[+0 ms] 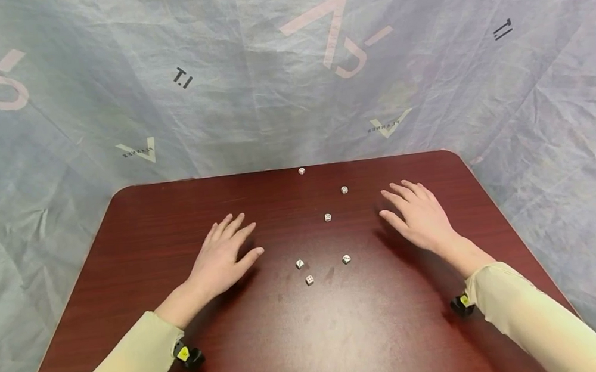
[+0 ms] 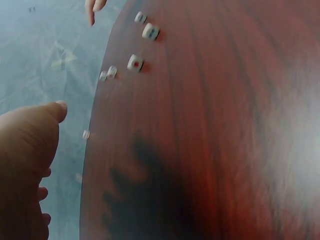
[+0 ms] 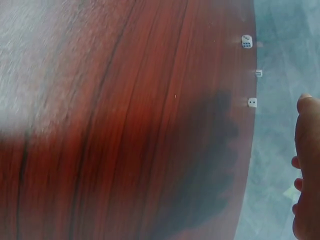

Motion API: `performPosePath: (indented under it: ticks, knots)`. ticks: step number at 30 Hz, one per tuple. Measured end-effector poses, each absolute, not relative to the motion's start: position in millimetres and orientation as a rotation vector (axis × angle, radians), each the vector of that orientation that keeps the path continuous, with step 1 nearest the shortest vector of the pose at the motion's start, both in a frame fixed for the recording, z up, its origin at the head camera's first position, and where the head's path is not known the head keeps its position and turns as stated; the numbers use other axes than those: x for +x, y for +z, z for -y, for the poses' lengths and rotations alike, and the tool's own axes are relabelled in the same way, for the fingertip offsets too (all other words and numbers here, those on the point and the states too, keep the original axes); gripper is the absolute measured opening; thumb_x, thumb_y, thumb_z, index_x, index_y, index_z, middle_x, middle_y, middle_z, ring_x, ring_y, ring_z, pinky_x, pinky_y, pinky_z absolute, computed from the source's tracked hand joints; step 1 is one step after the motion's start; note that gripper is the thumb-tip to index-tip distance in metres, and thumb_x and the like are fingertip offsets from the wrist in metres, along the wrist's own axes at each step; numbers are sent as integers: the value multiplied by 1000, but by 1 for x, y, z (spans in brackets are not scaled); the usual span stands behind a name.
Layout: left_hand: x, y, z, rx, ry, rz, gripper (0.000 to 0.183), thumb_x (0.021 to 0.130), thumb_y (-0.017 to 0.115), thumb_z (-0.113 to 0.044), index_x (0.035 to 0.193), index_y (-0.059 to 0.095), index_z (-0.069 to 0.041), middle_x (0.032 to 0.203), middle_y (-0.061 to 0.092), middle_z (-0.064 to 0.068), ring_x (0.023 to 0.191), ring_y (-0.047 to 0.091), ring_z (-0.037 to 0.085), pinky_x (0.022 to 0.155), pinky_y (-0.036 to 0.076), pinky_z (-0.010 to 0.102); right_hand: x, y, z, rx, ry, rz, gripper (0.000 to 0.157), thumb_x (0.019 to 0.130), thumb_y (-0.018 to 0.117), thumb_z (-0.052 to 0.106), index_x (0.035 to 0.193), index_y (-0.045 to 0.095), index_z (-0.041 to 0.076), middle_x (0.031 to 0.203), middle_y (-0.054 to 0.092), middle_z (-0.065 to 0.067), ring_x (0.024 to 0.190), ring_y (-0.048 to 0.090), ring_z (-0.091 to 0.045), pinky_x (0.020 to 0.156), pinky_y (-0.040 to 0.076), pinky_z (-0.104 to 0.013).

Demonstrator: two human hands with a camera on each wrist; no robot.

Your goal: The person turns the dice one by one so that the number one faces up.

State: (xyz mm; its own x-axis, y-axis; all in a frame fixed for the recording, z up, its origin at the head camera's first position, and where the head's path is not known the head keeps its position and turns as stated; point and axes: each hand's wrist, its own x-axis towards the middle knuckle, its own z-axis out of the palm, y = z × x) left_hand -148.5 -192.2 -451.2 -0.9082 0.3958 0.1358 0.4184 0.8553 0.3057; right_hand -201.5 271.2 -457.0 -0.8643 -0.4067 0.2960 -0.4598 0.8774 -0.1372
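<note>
Several small white dice lie scattered over the middle and back of the table. Closest to the person is a die, with a second die just behind it and another die to the right. Farther back sit a die, a die and, at the far edge, a die. My left hand hovers to the left of the dice, fingers spread and holding nothing. On the other side, my right hand is held over the table with fingers extended, also holding nothing. Both cast shadows below.
The dark red wooden table has rounded back corners and a glossy glare at its front. Grey printed fabric hangs behind it and along both sides. Black wrist cameras show under each sleeve, such as the left sleeve.
</note>
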Motion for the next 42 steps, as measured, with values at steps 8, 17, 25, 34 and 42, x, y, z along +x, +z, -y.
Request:
performPosePath:
  ticks: [8,17,25,34,42]
  knots:
    - [-145,-459,153,-732,-579,2909,39,95,72,-46,122,74,-17,155,48,11,148,34,34,122,22,55,-203,-462,-259,696,288,2774,52,101,61,43,139,64,8,147,54,-17,144,37,-39,120,22,-58]
    - [-144,-477,125,-700,-616,2954,26,86,81,-47,97,74,-24,150,54,9,146,39,33,122,24,53,-200,-471,-251,739,291,2774,50,101,60,43,137,66,8,144,56,-18,142,39,-40,118,25,-60]
    - [-143,-484,115,-654,-599,3023,23,85,82,-49,89,70,-29,151,53,7,148,35,30,123,21,49,-196,-476,-251,747,303,2787,49,102,59,43,136,66,8,144,56,-18,144,38,-40,118,25,-61]
    - [-146,-493,113,-677,-591,2985,22,86,81,-46,87,69,-27,149,54,8,146,38,31,122,24,49,-199,-478,-251,752,293,2794,50,102,59,44,137,66,9,145,56,-18,143,38,-41,118,25,-61]
    - [-146,-495,112,-732,-599,2940,17,90,80,-40,92,71,-25,150,54,9,145,40,33,121,26,51,-202,-480,-250,752,297,2812,50,103,58,44,137,66,8,145,56,-18,144,38,-41,118,25,-60]
